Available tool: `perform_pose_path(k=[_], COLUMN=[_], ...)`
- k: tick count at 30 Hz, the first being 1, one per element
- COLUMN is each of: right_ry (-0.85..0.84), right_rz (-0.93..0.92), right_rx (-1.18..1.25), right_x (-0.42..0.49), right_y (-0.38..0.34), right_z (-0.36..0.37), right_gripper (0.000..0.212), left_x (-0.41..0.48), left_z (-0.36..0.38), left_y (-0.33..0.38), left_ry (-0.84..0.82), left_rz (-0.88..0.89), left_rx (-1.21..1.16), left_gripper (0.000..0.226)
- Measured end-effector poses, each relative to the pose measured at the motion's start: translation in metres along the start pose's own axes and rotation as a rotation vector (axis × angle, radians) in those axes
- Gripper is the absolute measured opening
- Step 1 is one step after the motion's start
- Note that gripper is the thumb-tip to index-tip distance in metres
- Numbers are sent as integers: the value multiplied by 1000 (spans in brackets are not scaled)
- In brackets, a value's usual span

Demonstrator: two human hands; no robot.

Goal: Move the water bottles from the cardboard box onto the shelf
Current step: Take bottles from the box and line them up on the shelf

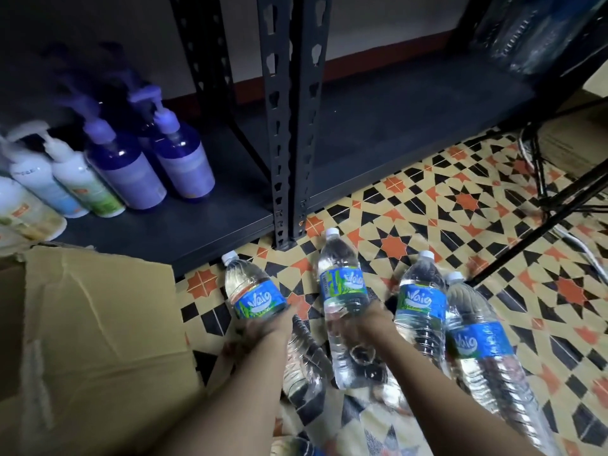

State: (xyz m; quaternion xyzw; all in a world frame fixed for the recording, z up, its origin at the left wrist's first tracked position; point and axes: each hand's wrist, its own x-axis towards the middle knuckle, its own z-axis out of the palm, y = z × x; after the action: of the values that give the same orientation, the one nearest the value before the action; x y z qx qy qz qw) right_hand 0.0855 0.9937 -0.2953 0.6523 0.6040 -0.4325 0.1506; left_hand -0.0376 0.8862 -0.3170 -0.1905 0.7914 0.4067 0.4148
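Observation:
Several clear water bottles with blue labels and white caps are in front of me over the patterned floor. My left hand [263, 327] grips the leftmost water bottle [253, 291] around its middle. My right hand [362, 324] grips the middle water bottle [342, 281] just below its label. Two more bottles stand to the right, one [419, 301] beside my right hand and one [477, 343] nearer me. The open cardboard box [95, 324] sits at lower left. The dark metal shelf [394, 126] lies low ahead, its right bay bare.
Purple pump bottles [154, 166] and white pump bottles [65, 182] fill the shelf's left bay. Black slotted shelf posts [289, 126] rise in the middle. Black tripod legs [559, 205] and white cables cross the floor at right. Wrapped bottles sit on an upper shelf at top right.

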Motion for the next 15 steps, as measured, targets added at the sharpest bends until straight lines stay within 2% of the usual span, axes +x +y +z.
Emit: perform_pose_path(k=[2,4,6,9,11,13,15], right_ry=[87,128,139,144,152,141,141], right_rz=[21,12,-22,-65,-75,-62,-49], right_rx=[-143,-93,8,38,76,106,129], right_x=[-5,-10,-11,-11,-17,-25,-30], right_y=[0,2,6,9,8,8,11], right_z=[10,19,25,26,23,20,18], right_gripper=[117,124,117,100,90,94,110], left_x=[-3,-5,-8,-12,-22,-28,-39], left_z=[-6,-8,-9,-16,-19,-24,-28], left_y=[-2,-3,-2,-3,-2,-1,2], left_ry=[148,151,149,126,130,126,115], left_rz=[21,7,16,24,43,54,94], left_rx=[-11,35,37,47,66,86,115], left_gripper=[78,81,74,77,70,63,52])
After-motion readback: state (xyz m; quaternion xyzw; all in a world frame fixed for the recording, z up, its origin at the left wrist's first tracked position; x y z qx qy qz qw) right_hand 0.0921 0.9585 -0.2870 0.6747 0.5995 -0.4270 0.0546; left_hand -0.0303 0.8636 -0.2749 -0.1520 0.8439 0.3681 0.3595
